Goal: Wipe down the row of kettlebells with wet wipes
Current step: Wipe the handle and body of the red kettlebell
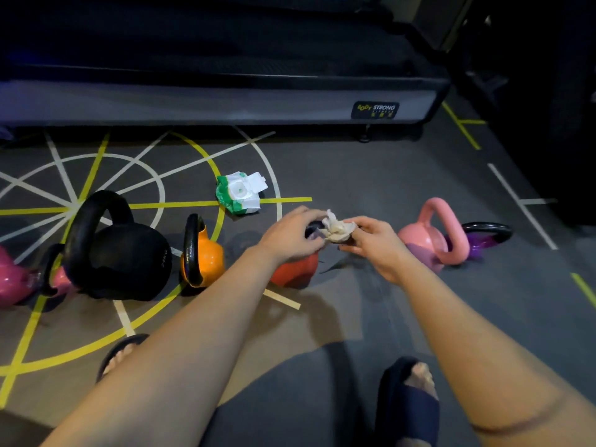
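A row of kettlebells lies across the gym floor: magenta (13, 279) at the far left, big black (125, 253), orange (206, 256), red (295, 271), light pink (433, 238) and purple (487, 235). Above the red kettlebell both hands meet on a crumpled white wet wipe (337, 229). My left hand (293, 233) pinches its left side, and my right hand (377, 241) grips its right side. The red kettlebell's dark handle is mostly hidden behind my hands.
A green and white wet wipe pack (240, 193) lies open on the floor behind the row. A dark treadmill base (225, 101) runs along the back. My feet in dark slides (409, 411) stand in front of the row. Dark equipment fills the right side.
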The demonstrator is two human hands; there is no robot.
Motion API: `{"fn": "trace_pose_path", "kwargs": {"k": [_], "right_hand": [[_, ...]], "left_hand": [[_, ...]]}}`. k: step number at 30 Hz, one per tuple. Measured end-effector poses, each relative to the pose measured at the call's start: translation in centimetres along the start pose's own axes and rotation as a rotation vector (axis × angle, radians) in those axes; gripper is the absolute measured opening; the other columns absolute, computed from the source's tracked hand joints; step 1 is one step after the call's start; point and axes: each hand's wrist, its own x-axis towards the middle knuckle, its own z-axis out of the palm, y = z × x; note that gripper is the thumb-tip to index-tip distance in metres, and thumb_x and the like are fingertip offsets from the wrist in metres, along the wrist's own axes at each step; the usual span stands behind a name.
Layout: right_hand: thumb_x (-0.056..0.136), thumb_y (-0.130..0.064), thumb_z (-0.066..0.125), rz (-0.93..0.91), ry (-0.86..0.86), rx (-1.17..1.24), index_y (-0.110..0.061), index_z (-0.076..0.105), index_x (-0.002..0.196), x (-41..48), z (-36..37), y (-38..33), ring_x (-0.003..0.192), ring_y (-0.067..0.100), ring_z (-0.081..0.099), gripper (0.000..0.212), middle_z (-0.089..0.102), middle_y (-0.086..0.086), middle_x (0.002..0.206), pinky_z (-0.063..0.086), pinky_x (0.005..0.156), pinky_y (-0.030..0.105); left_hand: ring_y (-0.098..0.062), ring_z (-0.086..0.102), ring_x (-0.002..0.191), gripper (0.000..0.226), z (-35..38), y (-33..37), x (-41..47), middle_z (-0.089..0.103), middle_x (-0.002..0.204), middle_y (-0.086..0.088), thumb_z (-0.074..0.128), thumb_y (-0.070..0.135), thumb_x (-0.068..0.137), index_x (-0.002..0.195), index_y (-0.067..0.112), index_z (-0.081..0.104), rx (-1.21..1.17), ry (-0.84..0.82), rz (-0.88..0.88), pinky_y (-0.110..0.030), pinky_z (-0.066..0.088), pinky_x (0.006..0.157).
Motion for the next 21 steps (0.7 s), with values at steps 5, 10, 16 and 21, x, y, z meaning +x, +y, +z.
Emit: {"fn": "trace_pose_path", "kwargs": {"k": [5, 10, 16, 21], "right_hand": [[0.103, -0.002, 0.050, -0.014, 0.016, 0.064, -0.010, 0.068, 0.098, 0.4, -1.0, 0.5, 0.085, 0.019, 0.073, 0.021, 0.074, 0.009, 0.097, 0.062, 0.078, 0.030], [0.096, -0.010, 0.066, -0.091, 0.188, -0.080, -0.010, 0.072, 0.084, 2.6, -2.5, 1.5, 0.062, 0.010, 0.061, 0.013, 0.068, 0.008, 0.073, 0.056, 0.067, 0.028], [0.070, -0.045, 0.061, -0.043, 0.290, -0.040, -0.016, 0.066, 0.067, 5.4, -2.1, 1.7, 0.076, 0.022, 0.066, 0.030, 0.064, 0.002, 0.087, 0.061, 0.080, 0.044], [0.085, -0.028, 0.073, -0.079, 0.211, 0.047, -0.018, 0.052, 0.059, 7.5, -2.4, 2.0, 0.081, 0.012, 0.064, 0.034, 0.068, -0.012, 0.092, 0.049, 0.077, 0.031]], "left_hand": [[-0.012, 0.063, 0.075, 0.017, 1.3, 0.2, 2.2, 0.071, 0.079, 0.003, 0.078, 0.022, 0.086, 0.080, 0.027, 0.063, -0.169, 0.046, -0.089, -0.029, 0.045, 0.070], [-0.013, 0.068, 0.081, 0.002, 0.5, -0.2, 4.8, 0.071, 0.070, 0.009, 0.068, 0.029, 0.093, 0.092, 0.029, 0.068, -0.004, 0.121, -0.116, -0.035, 0.054, 0.074], [-0.028, 0.066, 0.094, 0.008, -0.4, -0.1, 8.1, 0.074, 0.093, 0.002, 0.063, 0.039, 0.094, 0.097, 0.035, 0.071, 0.135, 0.219, -0.177, -0.043, 0.055, 0.082], [-0.026, 0.065, 0.093, 0.008, 0.6, 0.0, 10.0, 0.072, 0.088, 0.005, 0.061, 0.036, 0.095, 0.094, 0.035, 0.069, 0.124, 0.157, -0.144, -0.041, 0.055, 0.081]]}}
